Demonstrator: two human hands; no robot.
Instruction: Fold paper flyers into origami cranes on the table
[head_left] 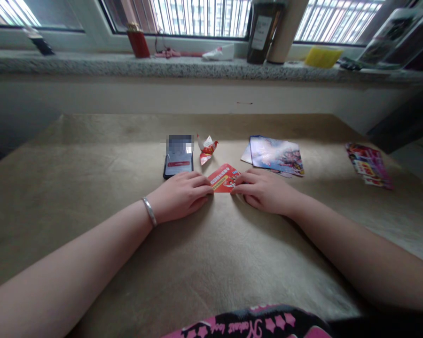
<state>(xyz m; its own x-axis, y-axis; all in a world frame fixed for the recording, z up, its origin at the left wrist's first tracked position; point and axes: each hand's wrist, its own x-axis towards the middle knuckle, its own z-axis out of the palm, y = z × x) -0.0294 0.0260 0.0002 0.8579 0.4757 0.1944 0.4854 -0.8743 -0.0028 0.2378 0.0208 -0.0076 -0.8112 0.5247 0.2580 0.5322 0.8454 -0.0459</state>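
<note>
A red printed sheet of paper (225, 179) with white lettering and a cartoon figure lies flat on the table, its lower edge straight and its top coming to a blunt point. At its left corner, my left hand (185, 195), with a silver bangle at the wrist, grips the paper between closed fingers. My right hand (262, 190) has its fingers closed on the opposite corner. Just behind the paper stands a small folded red-and-white paper bird (208, 150). A phone (178, 157) with a lit screen lies beyond my left hand.
Several pictured cards (277, 154) lie stacked behind my right hand. Another fan of red and purple cards (369, 166) rests at the table's right side. Along the granite windowsill (197, 69) stand a red bottle (138, 42), a dark container (264, 33) and a yellow block (323, 57).
</note>
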